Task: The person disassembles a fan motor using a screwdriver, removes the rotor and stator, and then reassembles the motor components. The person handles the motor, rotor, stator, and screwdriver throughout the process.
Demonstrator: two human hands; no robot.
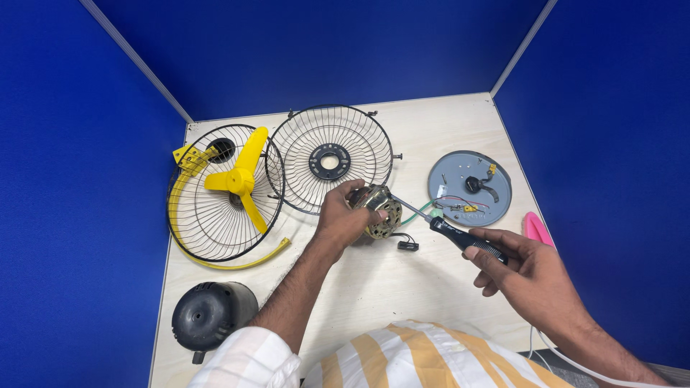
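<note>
A: Start w/ your fingers. Your left hand (343, 215) is curled tight around the fan motor (377, 210), holding it just above the table (402, 280), centre of frame. Your right hand (528, 269), lower right, is closed on the black handle of a screwdriver (449, 231); its shaft runs up-left and the tip meets the motor's side.

B: And how far along does it look?

A: Well along, I'd judge. The fan is already in pieces around you. Front grille (329, 159) lies flat just above the motor. Upper left: rear grille (219, 194) w/ the yellow blade (241, 179) resting on it, plus a yellow rim strip curving along its edge. Black motor cover (208, 314) sits alone, lower left. Grey round base plate (469, 188) w/ wiring lies right of centre; thin wires trail from it toward the motor.

B: What's left?

A: Prob. the motor itself: still one unit, driver on it. Can't tell which screw, or if it's turning. A pink object (535, 228) pokes in at the right table edge, apart from the rest.
</note>
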